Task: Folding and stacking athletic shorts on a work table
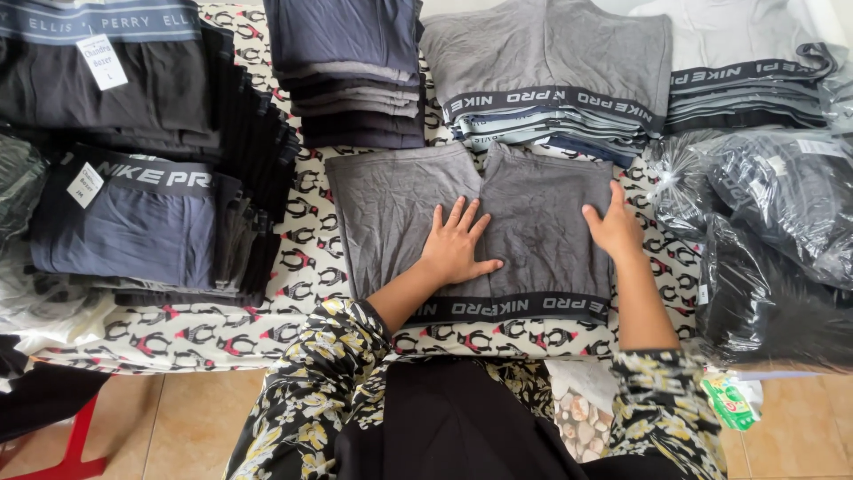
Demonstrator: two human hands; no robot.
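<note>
Both sleeves were of a black fabric printed with yellow and white flowers — pushed up to about the elbow, leaving the forearms bare. The left hand (455, 247) and the right hand (613, 227) wore no gloves, and no rings or watch showed.

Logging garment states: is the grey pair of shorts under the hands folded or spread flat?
Spread flat: the grey shorts show both legs side by side, waistband toward the person, left hand and right hand pressing on them.
</note>
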